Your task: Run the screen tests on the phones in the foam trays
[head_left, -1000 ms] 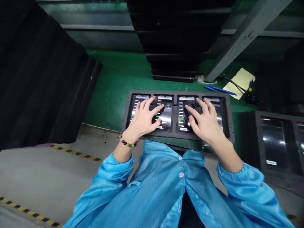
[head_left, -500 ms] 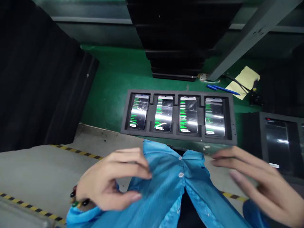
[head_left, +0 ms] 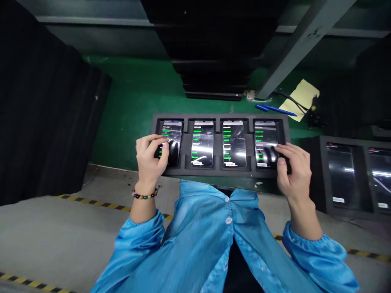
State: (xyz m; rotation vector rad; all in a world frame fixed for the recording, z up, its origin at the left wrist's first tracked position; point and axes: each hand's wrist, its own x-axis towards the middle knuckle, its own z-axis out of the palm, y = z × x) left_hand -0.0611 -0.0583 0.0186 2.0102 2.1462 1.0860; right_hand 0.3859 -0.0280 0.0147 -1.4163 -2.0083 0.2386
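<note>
A dark grey foam tray (head_left: 218,173) lies across the front of the green table, with several phones in its slots. Their screens are lit, showing green and white lines of text. My left hand (head_left: 150,156) reaches over the tray's left end, its fingertips at the screen of the leftmost phone (head_left: 174,152). Thumb and forefinger are close together there, with nothing visible between them. At the right end, my right hand (head_left: 295,171) has its fingers stretched towards the edge of the rightmost phone (head_left: 264,140), thumb apart. Between them lie two more phones, one (head_left: 202,142) left of the other (head_left: 234,142).
Another dark tray (head_left: 325,175) with phones stands at the right. Behind the near tray are a blue pen (head_left: 279,110), yellow paper (head_left: 301,97), black cables (head_left: 293,99) and a stack of black trays (head_left: 214,87). A grey post (head_left: 290,53) rises at the back right.
Both hands have moved forward from above my lap to the two ends of the tray. The text on the phone screens has changed. The view has shifted slightly.
</note>
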